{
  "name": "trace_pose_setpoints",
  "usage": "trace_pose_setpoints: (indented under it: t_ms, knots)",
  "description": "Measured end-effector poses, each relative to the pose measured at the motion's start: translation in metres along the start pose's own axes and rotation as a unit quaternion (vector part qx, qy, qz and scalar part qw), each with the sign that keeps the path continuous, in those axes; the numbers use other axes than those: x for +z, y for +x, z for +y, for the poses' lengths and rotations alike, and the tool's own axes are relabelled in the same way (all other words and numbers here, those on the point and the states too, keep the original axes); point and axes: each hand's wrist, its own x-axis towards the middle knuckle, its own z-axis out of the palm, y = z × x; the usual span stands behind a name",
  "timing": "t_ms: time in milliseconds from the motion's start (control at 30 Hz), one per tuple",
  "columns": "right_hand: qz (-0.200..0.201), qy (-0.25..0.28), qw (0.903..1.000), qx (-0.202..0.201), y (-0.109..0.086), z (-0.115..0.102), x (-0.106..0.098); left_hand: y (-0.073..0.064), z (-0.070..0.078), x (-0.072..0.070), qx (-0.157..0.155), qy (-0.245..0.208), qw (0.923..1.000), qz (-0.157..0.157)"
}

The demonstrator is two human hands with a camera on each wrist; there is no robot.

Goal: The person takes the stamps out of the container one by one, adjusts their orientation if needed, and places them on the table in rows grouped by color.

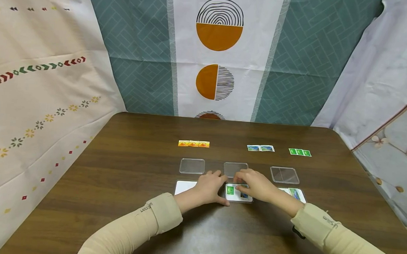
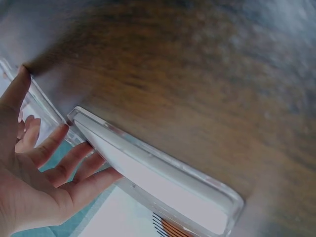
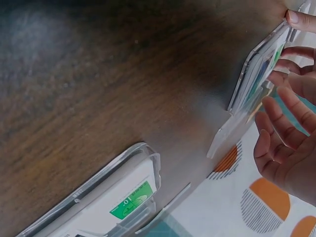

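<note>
In the head view, a shallow clear case (image 1: pixel 238 201) with a white insert lies between the hands. On its insert are a green printed slip (image 1: pixel 230 190) and a dark blue slip (image 1: pixel 244 196). My left hand (image 1: pixel 207 186) holds this case by its left end, thumb at the near corner and forefinger at the far one. The left wrist view shows the left hand's (image 2: pixel 47 180) other fingers spread over another white-filled case (image 2: pixel 163 185). My right hand (image 1: pixel 256 186) reaches in from the right, thumb and forefinger parted over the insert. Its remaining fingers curl loosely in the right wrist view.
Behind the cases lie three clear lids, left (image 1: pixel 192 166), middle (image 1: pixel 234 168) and right (image 1: pixel 285 175). Farther back are rows of orange slips (image 1: pixel 193 143), blue slips (image 1: pixel 260 148) and green slips (image 1: pixel 299 152). A third case (image 3: pixel 111 200) is beneath my right forearm.
</note>
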Motion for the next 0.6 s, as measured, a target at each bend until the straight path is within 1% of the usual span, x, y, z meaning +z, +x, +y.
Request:
trace_pose_setpoints:
  t_ms: [333,600]
  knots:
    - [-0.003,-0.001,1.0000,-0.001,0.0009,0.0002,0.0039,0.0010,0.0007,0.0008,0.001,0.002,1.0000,-0.005]
    - [0.011,-0.014,0.9998,-0.004,0.0034,-0.0004,0.0071,0.0017,0.0018,-0.0017,-0.004,-0.005,0.9998,-0.018]
